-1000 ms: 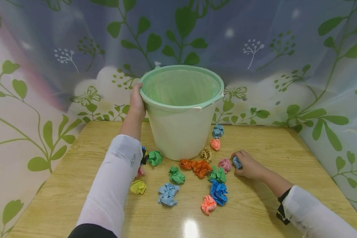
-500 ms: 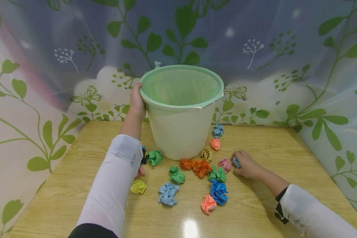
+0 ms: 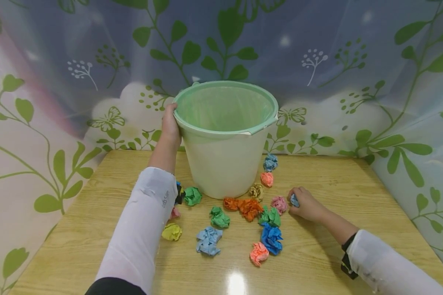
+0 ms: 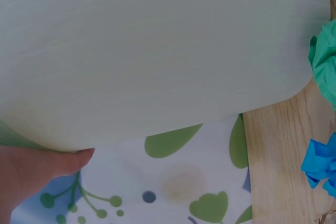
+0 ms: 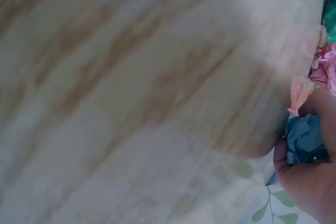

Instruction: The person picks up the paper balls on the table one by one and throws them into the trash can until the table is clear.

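A white bucket (image 3: 223,164) with a pale green rim and inside stands upright at the back middle of the table. At the left of its rim, my left hand (image 3: 171,127) grips the edge; the left wrist view shows a digit (image 4: 71,162) lying against the bucket wall. Right of the bucket, my right hand (image 3: 307,205) holds a small grey-blue paper ball (image 3: 294,200) between curled fingers, low over the table. The right wrist view shows this ball (image 5: 305,139) between thumb and fingers. Just left of that hand lies a pink paper ball (image 3: 279,204).
Several crumpled paper balls lie before the bucket, among them orange (image 3: 250,209), dark blue (image 3: 271,239), light blue (image 3: 208,241) and yellow (image 3: 172,232). A coral ball (image 3: 267,179) sits by its right side. A leaf-patterned curtain (image 3: 317,102) closes off the wooden table (image 3: 317,262) behind.
My right hand has shifted only very slightly, keeping the paper ball in its fingers. The left hand, the bucket and the loose balls stay where they were.
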The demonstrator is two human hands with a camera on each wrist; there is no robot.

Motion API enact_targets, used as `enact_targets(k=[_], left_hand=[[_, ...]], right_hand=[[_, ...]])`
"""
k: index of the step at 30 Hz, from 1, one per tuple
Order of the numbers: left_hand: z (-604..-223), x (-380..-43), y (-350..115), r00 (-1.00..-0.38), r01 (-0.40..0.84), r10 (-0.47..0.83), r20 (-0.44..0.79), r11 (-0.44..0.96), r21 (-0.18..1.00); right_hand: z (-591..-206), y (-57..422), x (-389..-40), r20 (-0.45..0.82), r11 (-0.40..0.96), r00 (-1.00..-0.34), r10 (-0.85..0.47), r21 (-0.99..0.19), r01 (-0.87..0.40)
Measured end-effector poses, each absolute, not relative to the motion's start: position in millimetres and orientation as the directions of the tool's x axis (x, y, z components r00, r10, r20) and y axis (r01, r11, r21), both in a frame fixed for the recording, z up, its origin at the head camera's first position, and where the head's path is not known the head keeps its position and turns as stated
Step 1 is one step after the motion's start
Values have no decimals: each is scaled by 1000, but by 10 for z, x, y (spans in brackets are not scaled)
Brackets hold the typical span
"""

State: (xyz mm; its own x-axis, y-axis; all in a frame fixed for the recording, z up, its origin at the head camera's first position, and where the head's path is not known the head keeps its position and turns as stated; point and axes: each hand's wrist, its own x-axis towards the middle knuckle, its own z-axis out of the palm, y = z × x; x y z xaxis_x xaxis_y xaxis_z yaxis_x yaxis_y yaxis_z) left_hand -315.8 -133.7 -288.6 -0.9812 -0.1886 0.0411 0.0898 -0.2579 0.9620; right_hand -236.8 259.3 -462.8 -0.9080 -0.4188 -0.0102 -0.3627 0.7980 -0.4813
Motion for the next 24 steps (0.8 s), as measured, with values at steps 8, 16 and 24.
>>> enact_targets(k=[8, 16, 24], left_hand=[[-2888, -3135, -1341, -983, 84, -176, 44, -224, 971], [-2873, -3132, -1335, -982, 93, -180, 51, -232, 968], [-2876, -3140, -1332, -983, 82, -179, 41, -230, 970]], right_hand=[[-4586, 2607, -2383, 0, 789, -918, -395, -511, -340], [-4404, 2644, -2460, 12, 805, -932, -363, -499, -320], [-4209, 2658, -2597, 52, 802, -940, -336, -508, -315]])
